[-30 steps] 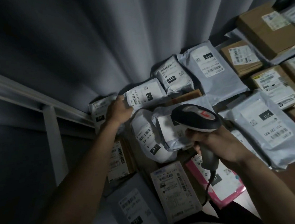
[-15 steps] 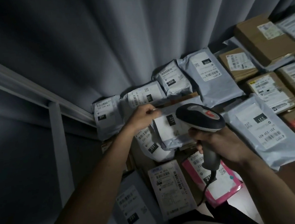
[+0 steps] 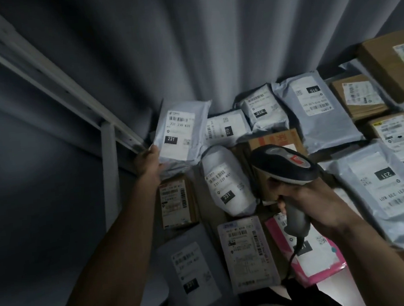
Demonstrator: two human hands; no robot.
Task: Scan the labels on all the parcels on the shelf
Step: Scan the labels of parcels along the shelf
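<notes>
Many labelled parcels lie on the shelf. My left hand (image 3: 149,161) grips the lower left edge of a grey mailer (image 3: 182,132) marked 231 at the shelf's back left, tilting its label up. My right hand (image 3: 305,197) holds a black and grey barcode scanner (image 3: 282,165) by its handle, its head over the middle parcels and a brown box (image 3: 275,139). A white rounded mailer (image 3: 226,187) marked 231 lies just left of the scanner. A pink mailer (image 3: 310,253) sits under the scanner's cable.
More grey mailers (image 3: 319,113) and brown cartons (image 3: 388,65) fill the right side. A white parcel (image 3: 248,248) and a grey mailer (image 3: 194,268) lie at the front. A grey curtain (image 3: 186,44) hangs behind, and a white shelf frame (image 3: 109,161) stands at left.
My left hand left the middle mailer, moved back left and took hold of the grey 231 mailer. The middle mailer under the scanner is gone, baring a brown box. The scanner stayed put.
</notes>
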